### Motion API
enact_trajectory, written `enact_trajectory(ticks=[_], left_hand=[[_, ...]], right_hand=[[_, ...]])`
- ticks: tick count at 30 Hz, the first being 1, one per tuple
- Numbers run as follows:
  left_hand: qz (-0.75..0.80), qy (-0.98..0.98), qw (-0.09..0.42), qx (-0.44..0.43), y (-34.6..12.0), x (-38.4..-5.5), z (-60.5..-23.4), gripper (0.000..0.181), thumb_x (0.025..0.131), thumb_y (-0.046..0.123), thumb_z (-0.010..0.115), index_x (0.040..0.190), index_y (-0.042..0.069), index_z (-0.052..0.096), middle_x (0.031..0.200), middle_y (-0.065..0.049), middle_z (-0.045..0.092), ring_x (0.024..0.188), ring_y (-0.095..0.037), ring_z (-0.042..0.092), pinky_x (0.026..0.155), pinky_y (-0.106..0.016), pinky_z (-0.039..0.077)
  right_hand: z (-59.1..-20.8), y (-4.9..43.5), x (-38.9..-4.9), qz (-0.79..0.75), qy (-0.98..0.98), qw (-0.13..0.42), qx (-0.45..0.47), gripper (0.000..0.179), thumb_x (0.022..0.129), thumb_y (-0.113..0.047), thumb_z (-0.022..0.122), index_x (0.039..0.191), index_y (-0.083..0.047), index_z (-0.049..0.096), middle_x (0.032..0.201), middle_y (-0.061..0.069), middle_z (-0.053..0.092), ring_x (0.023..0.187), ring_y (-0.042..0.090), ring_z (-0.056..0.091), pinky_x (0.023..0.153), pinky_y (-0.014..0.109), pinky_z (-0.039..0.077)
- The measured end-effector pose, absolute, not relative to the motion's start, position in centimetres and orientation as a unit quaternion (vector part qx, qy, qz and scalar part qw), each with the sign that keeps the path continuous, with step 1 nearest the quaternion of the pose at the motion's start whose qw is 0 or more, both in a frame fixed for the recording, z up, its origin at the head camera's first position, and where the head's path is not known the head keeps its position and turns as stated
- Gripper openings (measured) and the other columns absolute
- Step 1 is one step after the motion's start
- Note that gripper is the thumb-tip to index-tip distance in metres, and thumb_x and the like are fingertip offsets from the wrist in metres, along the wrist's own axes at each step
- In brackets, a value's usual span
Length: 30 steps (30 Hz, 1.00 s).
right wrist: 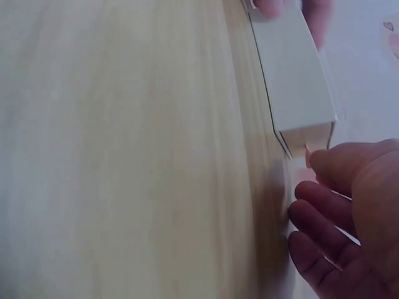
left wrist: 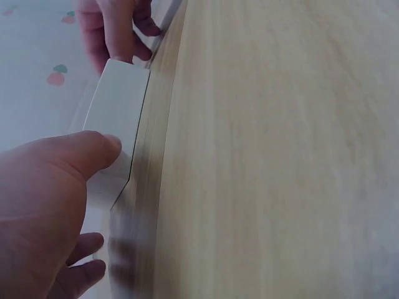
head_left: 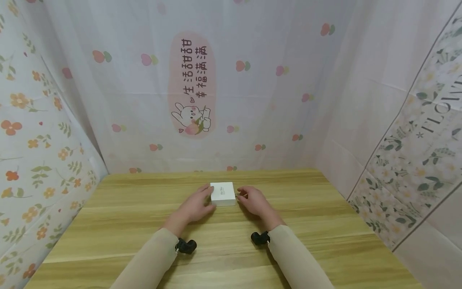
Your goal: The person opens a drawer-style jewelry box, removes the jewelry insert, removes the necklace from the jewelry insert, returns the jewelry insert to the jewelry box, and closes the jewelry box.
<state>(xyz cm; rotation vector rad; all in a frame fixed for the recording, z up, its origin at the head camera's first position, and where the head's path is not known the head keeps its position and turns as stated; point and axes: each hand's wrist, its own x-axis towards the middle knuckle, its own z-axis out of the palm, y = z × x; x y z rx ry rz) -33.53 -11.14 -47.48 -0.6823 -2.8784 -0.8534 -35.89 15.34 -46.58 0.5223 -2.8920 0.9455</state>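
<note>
In the head view, print on the centre's white box (head_left: 222,193) is too small to read; the left sleeve (head_left: 151,257) and right sleeve (head_left: 297,257) leave the bottom edge. In the right wrist view, the right hand (right wrist: 371,215) is cut off at right.

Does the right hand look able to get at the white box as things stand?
Most likely yes: the right hand is right beside the white box, and nothing visible blocks its side.

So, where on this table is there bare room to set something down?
Bare tabletop lies left of the left hand, right of the right hand, between the sleeves, and in a narrow strip between the white box and the curtain. It's crowded around the box, with hands either side.
</note>
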Motion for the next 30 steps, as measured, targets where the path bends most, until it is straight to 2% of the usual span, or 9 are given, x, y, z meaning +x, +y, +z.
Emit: enact_trajectory(ticks=[7, 19, 26, 30], left_hand=[[-0.289, -0.929, 0.046, -0.228, -10.8, -33.6, -47.2, 0.062, 0.106, 0.019, 0.075, 0.161, -0.001, 0.053, 0.173, -0.025, 0.043, 0.158, -0.045, 0.045, 0.127, -0.057, 0.043], [-0.299, -0.924, 0.037, -0.237, -11.0, -33.4, -47.2, 0.055, 0.107, 0.017, 0.073, 0.158, 0.002, 0.058, 0.172, -0.019, 0.046, 0.158, -0.043, 0.047, 0.126, -0.055, 0.044], [-0.316, -0.920, 0.027, -0.230, -11.1, -32.8, -46.8, 0.054, 0.106, 0.016, 0.075, 0.156, 0.001, 0.060, 0.169, -0.017, 0.050, 0.156, -0.041, 0.049, 0.127, -0.054, 0.044], [-0.320, -0.919, 0.032, -0.230, -10.9, -32.7, -46.8, 0.054, 0.105, 0.014, 0.075, 0.155, -0.001, 0.060, 0.168, -0.020, 0.050, 0.155, -0.044, 0.050, 0.126, -0.055, 0.044]], right_hand=[[-46.8, 14.0, -36.5, 0.288, -0.941, 0.035, 0.177, 0.030, 0.109, -0.011, 0.066, 0.136, -0.002, 0.076, 0.127, 0.015, 0.079, 0.118, 0.034, 0.074, 0.107, 0.053, 0.059], [-46.7, 13.5, -36.8, 0.269, -0.951, 0.035, 0.151, 0.021, 0.108, -0.014, 0.069, 0.123, -0.008, 0.084, 0.127, 0.012, 0.080, 0.124, 0.036, 0.073, 0.109, 0.053, 0.059], [-46.8, 13.5, -36.5, 0.268, -0.952, 0.032, 0.145, 0.017, 0.108, -0.014, 0.071, 0.116, -0.010, 0.085, 0.123, 0.010, 0.081, 0.122, 0.034, 0.073, 0.108, 0.052, 0.059], [-47.0, 13.5, -36.5, 0.267, -0.952, 0.040, 0.143, 0.014, 0.107, -0.014, 0.072, 0.112, -0.010, 0.085, 0.119, 0.010, 0.081, 0.119, 0.033, 0.074, 0.106, 0.052, 0.059]])
